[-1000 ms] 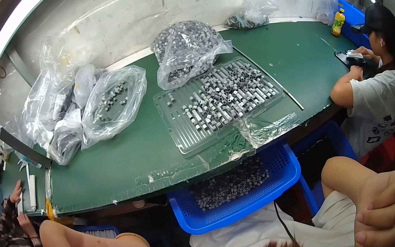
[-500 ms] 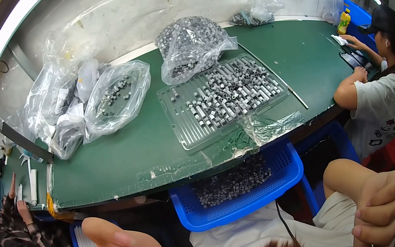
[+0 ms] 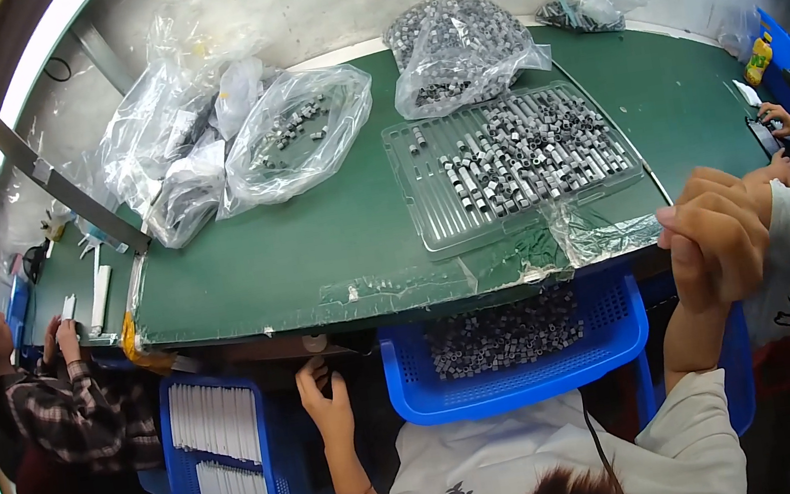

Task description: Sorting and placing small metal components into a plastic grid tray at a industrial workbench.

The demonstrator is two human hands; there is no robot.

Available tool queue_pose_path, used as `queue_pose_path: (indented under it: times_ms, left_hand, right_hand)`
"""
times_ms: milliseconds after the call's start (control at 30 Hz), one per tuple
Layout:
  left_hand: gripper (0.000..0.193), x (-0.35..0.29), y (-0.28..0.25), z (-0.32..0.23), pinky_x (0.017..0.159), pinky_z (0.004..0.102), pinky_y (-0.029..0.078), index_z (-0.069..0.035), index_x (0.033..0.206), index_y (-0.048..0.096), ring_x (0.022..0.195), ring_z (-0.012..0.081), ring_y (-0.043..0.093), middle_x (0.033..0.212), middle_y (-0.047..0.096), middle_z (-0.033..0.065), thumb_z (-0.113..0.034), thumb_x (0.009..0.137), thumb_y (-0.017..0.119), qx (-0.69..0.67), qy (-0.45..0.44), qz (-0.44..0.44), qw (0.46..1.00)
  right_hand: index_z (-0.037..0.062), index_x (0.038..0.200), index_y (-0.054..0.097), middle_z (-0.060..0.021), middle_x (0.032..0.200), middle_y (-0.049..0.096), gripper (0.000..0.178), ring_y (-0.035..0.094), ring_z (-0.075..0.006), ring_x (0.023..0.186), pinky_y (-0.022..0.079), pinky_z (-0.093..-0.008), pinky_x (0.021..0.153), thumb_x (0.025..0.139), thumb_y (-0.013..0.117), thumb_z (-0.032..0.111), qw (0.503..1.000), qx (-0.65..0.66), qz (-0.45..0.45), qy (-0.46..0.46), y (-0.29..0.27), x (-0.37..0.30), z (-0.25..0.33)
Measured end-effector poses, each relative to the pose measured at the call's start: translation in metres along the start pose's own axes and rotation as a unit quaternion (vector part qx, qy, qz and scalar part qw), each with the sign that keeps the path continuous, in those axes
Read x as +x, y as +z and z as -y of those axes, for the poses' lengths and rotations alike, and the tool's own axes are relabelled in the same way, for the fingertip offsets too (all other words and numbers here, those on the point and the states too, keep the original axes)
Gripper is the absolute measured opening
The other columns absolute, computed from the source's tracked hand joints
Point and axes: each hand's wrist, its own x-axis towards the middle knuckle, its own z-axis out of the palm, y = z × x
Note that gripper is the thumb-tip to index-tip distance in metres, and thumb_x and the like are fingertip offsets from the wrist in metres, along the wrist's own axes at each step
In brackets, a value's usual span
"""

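Note:
My left hand (image 3: pixel 326 398) is below the front edge of the green table, near a small round white knob (image 3: pixel 315 342). Its thumb and forefinger are apart, with nothing visible between them. My right hand (image 3: pixel 717 237) is raised at the right of the table's front edge. Its fingers are curled in, and what they hold, if anything, is hidden. A clear ribbed tray (image 3: pixel 436 216) lies on the table, its grooves partly filled with short grey and white tube pieces (image 3: pixel 542 145). At my lap sits a blue basket (image 3: pixel 527 392) of similar small pieces.
Behind the tray stands a plastic bag full of pieces (image 3: pixel 462 40); an opened bag (image 3: pixel 341 148) lies left of it. A thin rod (image 3: pixel 654 185) borders the tray. Co-workers sit at both sides. A blue crate (image 3: pixel 217 378) of white strips stands low at left.
Both hands have moved away from me toward the table: the left to below its front edge, the right up beside it. The view has shifted, showing more of the left co-worker and the crate.

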Motion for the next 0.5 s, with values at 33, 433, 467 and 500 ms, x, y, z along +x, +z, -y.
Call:
queue_pose_path:
  times_ms: [33, 433, 467, 500]
  left_hand:
    - [0.035, 0.000, 0.007, 0.018, 0.077, 0.0306, 0.040, -0.001, 0.105, 0.046, 0.084, 0.0242, 0.048, 0.099, 0.048, 0.0130, -0.001, 0.071, 0.052, 0.032, 0.008, 0.016, 0.999]
    - [0.060, 0.020, 0.072, 0.064, 0.086, 0.0425, 0.037, 0.003, 0.115, 0.040, 0.099, 0.0405, 0.041, 0.112, 0.043, 0.0244, -0.017, 0.064, 0.064, 0.288, 0.067, 0.007, 0.955]
    - [0.063, 0.021, 0.073, 0.066, 0.085, 0.0436, 0.036, 0.002, 0.115, 0.039, 0.100, 0.0397, 0.041, 0.112, 0.043, 0.0233, -0.021, 0.063, 0.066, 0.278, 0.071, 0.005, 0.958]
    - [0.066, 0.022, 0.072, 0.069, 0.085, 0.0447, 0.036, 0.001, 0.116, 0.038, 0.100, 0.0388, 0.041, 0.113, 0.042, 0.0222, -0.024, 0.062, 0.068, 0.269, 0.075, 0.002, 0.960]
  right_hand:
    - [0.0030, 0.074, 0.055, 0.0000, 0.051, 0.045, 0.006, 0.031, -0.0095, 0.039, 0.029, -0.0230, 0.041, 0.073, 0.052, 0.008, 0.999, 0.020, 0.020, 0.016, 0.013, -0.004, -0.005]
    - [-0.0006, 0.072, 0.058, -0.0012, 0.053, 0.048, 0.008, 0.034, -0.0111, 0.041, 0.031, -0.0221, 0.042, 0.067, 0.052, -0.004, 0.979, 0.052, 0.090, 0.174, 0.050, -0.077, -0.038]
    - [-0.0008, 0.072, 0.058, -0.0014, 0.053, 0.049, 0.008, 0.035, -0.0110, 0.041, 0.032, -0.0218, 0.043, 0.067, 0.053, -0.004, 0.973, 0.054, 0.091, 0.203, 0.052, -0.087, -0.041]
    - [-0.0010, 0.072, 0.059, -0.0016, 0.054, 0.050, 0.007, 0.035, -0.0110, 0.042, 0.032, -0.0215, 0.043, 0.068, 0.053, -0.004, 0.967, 0.057, 0.091, 0.233, 0.055, -0.096, -0.043]
